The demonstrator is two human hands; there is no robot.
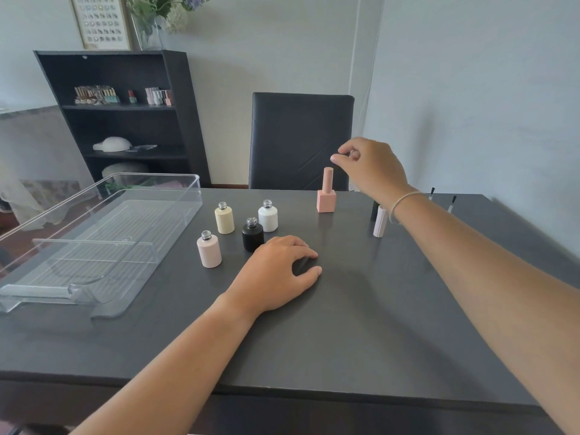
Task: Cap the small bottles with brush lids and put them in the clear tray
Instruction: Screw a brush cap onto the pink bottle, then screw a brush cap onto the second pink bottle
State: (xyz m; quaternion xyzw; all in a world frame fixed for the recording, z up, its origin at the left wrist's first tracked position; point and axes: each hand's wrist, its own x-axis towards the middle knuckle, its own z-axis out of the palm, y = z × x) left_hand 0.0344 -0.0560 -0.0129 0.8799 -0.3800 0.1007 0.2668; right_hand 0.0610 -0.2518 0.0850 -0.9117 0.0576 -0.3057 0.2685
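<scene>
Several small uncapped bottles stand mid-table: a pale pink bottle [209, 250], a cream bottle [224, 218], a black bottle [252, 234] and a white bottle [268, 216]. A pink square bottle [326, 192] stands capped farther back. My right hand [370, 166] hovers just above and right of its cap, fingers pinched loosely, holding nothing. My left hand [279, 271] rests flat on the table beside the black bottle. A ribbed pale lid [379, 221] and a black lid [374, 210] stand upside down near my right wrist, and two brush tips [452, 204] show behind my forearm. The clear tray [103, 233] lies at the left.
A dark chair [301, 139] stands behind the table. A black shelf [122, 114] with bottles and a vase stands at the back left. The table's front edge [282, 390] is close to me.
</scene>
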